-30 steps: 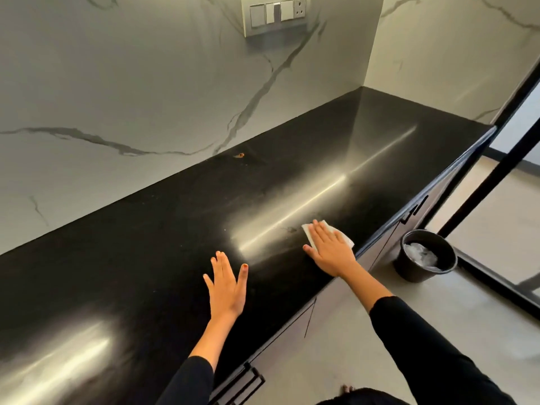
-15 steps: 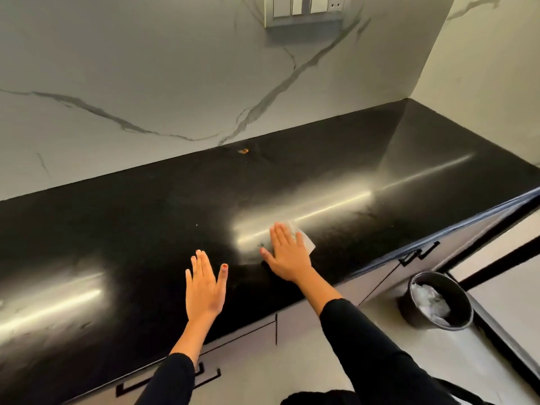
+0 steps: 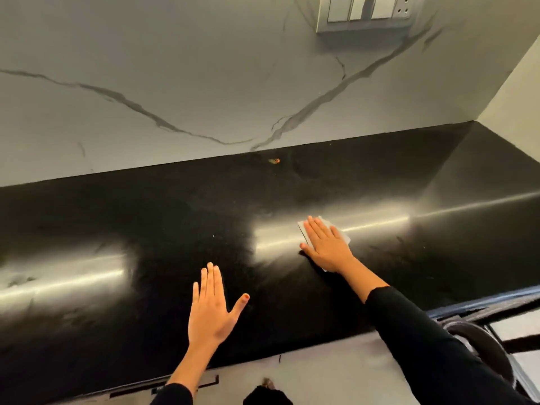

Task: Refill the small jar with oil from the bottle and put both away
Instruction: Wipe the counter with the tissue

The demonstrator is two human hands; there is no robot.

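Neither the small jar nor the oil bottle is in view. My right hand (image 3: 325, 245) lies flat with straight fingers on a folded white tissue (image 3: 344, 236), pressing it against the glossy black countertop (image 3: 175, 217). My left hand (image 3: 211, 308) rests flat on the counter nearer the front edge, fingers straight and thumb spread, holding nothing.
A small orange speck (image 3: 274, 161) lies at the back of the counter by the marble wall (image 3: 204, 83). A switch panel (image 3: 366, 13) hangs on the wall at the top right. A dark bin (image 3: 482, 346) stands on the floor at the lower right, below cabinet drawers.
My right hand has slid the tissue leftward and further from the front edge across the counter. The camera has turned left, so the bin is now mostly hidden behind my right arm.
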